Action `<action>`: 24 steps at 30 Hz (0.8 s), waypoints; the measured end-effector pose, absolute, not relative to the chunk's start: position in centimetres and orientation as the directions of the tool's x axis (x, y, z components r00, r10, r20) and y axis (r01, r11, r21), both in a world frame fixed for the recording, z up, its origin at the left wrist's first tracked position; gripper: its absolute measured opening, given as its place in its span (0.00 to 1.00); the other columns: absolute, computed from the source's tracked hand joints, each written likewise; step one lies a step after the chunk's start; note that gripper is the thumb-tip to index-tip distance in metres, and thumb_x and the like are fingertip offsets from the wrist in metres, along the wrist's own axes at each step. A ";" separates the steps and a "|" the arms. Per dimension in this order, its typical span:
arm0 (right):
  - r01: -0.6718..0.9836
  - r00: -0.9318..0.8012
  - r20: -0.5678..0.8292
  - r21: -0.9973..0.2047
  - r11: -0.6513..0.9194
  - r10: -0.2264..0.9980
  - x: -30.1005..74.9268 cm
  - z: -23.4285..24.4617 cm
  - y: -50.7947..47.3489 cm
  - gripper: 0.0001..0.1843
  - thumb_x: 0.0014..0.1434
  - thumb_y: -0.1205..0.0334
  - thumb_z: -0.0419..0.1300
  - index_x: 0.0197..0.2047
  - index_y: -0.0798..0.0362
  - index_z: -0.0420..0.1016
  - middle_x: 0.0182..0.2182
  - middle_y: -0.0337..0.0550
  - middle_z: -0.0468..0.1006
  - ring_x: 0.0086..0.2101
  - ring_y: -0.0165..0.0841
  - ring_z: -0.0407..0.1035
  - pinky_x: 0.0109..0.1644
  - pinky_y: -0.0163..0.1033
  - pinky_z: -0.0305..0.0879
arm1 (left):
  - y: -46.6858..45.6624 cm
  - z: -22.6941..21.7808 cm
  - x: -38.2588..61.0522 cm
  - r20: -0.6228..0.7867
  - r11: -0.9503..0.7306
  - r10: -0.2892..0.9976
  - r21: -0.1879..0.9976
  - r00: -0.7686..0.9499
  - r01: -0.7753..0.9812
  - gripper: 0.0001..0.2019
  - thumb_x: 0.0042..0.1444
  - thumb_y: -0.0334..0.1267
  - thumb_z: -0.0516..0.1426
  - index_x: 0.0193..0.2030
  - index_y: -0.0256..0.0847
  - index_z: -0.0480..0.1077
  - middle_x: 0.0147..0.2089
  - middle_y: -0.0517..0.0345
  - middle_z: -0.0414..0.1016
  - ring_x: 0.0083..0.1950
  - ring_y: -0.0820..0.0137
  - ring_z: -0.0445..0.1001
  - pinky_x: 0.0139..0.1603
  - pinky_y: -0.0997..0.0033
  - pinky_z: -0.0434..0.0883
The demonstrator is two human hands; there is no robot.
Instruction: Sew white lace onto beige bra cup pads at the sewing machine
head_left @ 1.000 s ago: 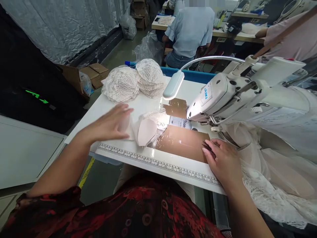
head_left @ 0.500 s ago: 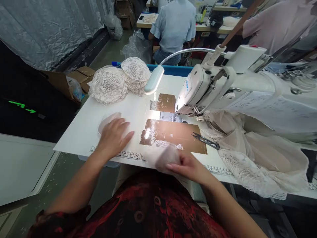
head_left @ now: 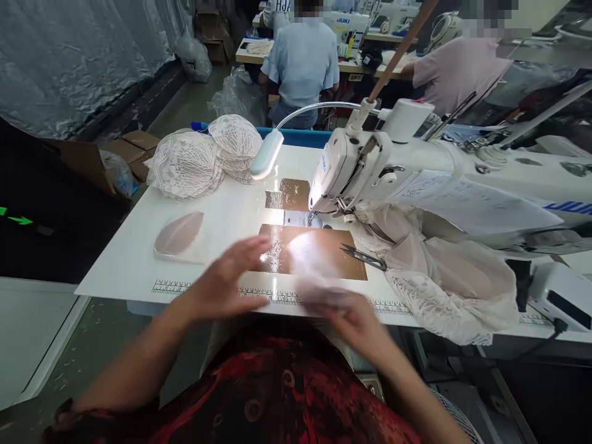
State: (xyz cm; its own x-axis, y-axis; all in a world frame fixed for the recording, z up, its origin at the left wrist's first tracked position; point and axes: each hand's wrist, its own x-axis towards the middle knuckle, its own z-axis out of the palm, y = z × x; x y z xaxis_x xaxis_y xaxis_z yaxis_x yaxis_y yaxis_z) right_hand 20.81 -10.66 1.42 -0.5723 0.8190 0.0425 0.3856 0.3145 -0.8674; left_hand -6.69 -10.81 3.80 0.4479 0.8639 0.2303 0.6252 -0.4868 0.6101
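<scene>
My right hand is closed on a sheer lace fabric piece, blurred by motion above the front of the machine table. Opposite it, my left hand is in the air with fingers apart and nothing in it. A sheer beige fabric piece lies flat on the table to the left of that hand. The sewing machine stands beyond my right hand, its needle area lit. Thread snips rest on the brown taped patch, right of the lace piece.
Stacked lace cups sit at the table's back left, near a small lamp. Sheer lace-edged fabric is heaped under the machine arm and hangs over the front edge. Two people sit at machines beyond.
My left hand has let go of the beige piece on the left and moved right, toward the fabric in my right hand. That fabric has been lifted and swung. The view has shifted right.
</scene>
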 end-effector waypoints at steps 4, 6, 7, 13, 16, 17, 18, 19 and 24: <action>0.248 -0.596 0.076 -0.929 0.274 0.799 17.9 2.2 -10.7 0.06 0.59 0.60 0.58 0.33 0.51 0.73 0.30 0.40 0.77 0.30 0.33 0.70 0.33 0.37 0.66 | -11.0 3.3 -2.8 0.007 -0.323 0.790 0.855 0.613 0.406 0.27 0.53 0.39 0.59 0.60 0.42 0.61 0.53 0.52 0.72 0.50 0.63 0.72 0.51 0.66 0.70; 0.245 -0.468 0.235 -0.892 0.380 0.852 18.0 3.1 -10.5 0.02 0.55 0.63 0.60 0.31 0.49 0.71 0.30 0.41 0.76 0.30 0.33 0.69 0.33 0.38 0.65 | -10.8 2.5 -2.9 -0.029 -0.205 0.876 0.881 0.481 0.427 0.17 0.55 0.36 0.56 0.52 0.41 0.68 0.46 0.54 0.75 0.44 0.66 0.73 0.44 0.70 0.70; 0.250 -0.385 0.322 -0.866 0.433 0.865 18.3 3.6 -10.3 0.03 0.54 0.63 0.61 0.30 0.49 0.69 0.29 0.41 0.75 0.30 0.34 0.69 0.33 0.38 0.64 | -10.8 2.1 -3.3 -0.040 -0.154 0.922 0.875 0.386 0.458 0.13 0.56 0.36 0.55 0.48 0.40 0.70 0.43 0.55 0.75 0.43 0.66 0.73 0.42 0.71 0.70; 0.394 -0.180 0.260 -0.864 0.312 0.949 20.2 4.0 -8.2 0.09 0.53 0.53 0.63 0.29 0.48 0.70 0.29 0.44 0.74 0.32 0.37 0.68 0.35 0.40 0.64 | -11.8 2.1 -5.2 -0.228 0.130 0.879 0.960 0.420 0.250 0.15 0.60 0.46 0.53 0.44 0.36 0.71 0.37 0.53 0.75 0.38 0.66 0.73 0.38 0.69 0.71; 0.225 -0.571 -0.155 -0.974 -0.027 0.807 19.4 2.2 -7.6 0.15 0.54 0.48 0.62 0.31 0.51 0.74 0.27 0.41 0.74 0.29 0.33 0.66 0.31 0.37 0.62 | -12.2 3.2 -4.3 -0.124 0.153 0.741 0.988 0.660 0.013 0.26 0.56 0.45 0.59 0.61 0.41 0.62 0.50 0.47 0.72 0.44 0.64 0.73 0.42 0.67 0.72; 0.158 -0.673 -0.215 -0.976 -0.147 0.708 19.0 1.6 -7.5 0.16 0.53 0.47 0.62 0.31 0.52 0.74 0.26 0.40 0.73 0.28 0.32 0.66 0.31 0.36 0.62 | -12.0 3.4 -3.8 -0.079 0.101 0.766 0.995 0.638 0.002 0.30 0.55 0.43 0.60 0.64 0.44 0.59 0.53 0.47 0.69 0.44 0.65 0.73 0.40 0.69 0.72; 0.102 -0.743 -0.238 -0.964 -0.246 0.625 18.7 1.1 -7.6 0.16 0.52 0.47 0.63 0.31 0.53 0.75 0.25 0.39 0.73 0.27 0.31 0.66 0.32 0.36 0.63 | -11.8 3.5 -3.5 -0.037 0.026 0.817 0.999 0.576 0.027 0.33 0.53 0.42 0.62 0.65 0.46 0.57 0.55 0.47 0.67 0.45 0.66 0.72 0.39 0.71 0.72; 0.062 -0.785 -0.242 -0.946 -0.318 0.570 18.4 0.8 -7.8 0.16 0.52 0.48 0.64 0.31 0.54 0.75 0.25 0.38 0.73 0.27 0.31 0.66 0.32 0.36 0.63 | -11.4 3.4 -3.1 0.000 -0.047 0.865 0.996 0.502 0.082 0.35 0.51 0.41 0.64 0.65 0.48 0.57 0.57 0.47 0.66 0.47 0.66 0.71 0.40 0.71 0.72; -0.022 -0.786 -0.251 -0.902 -0.430 0.566 18.4 0.9 -8.4 0.16 0.48 0.53 0.68 0.38 0.53 0.75 0.29 0.38 0.75 0.30 0.30 0.68 0.35 0.35 0.65 | -9.5 2.0 -3.0 -0.166 0.104 0.807 0.985 0.568 0.140 0.29 0.49 0.43 0.64 0.58 0.38 0.65 0.47 0.50 0.72 0.44 0.66 0.71 0.43 0.69 0.70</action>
State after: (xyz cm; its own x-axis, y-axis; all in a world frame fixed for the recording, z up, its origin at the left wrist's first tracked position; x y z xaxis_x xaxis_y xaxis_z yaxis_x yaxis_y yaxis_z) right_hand 18.36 -8.42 0.91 -0.7855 0.5658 -0.2507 -0.0219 -0.4304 -0.9024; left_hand -3.02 -9.48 1.98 0.5675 0.8065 -0.1656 0.1401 0.1036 0.9847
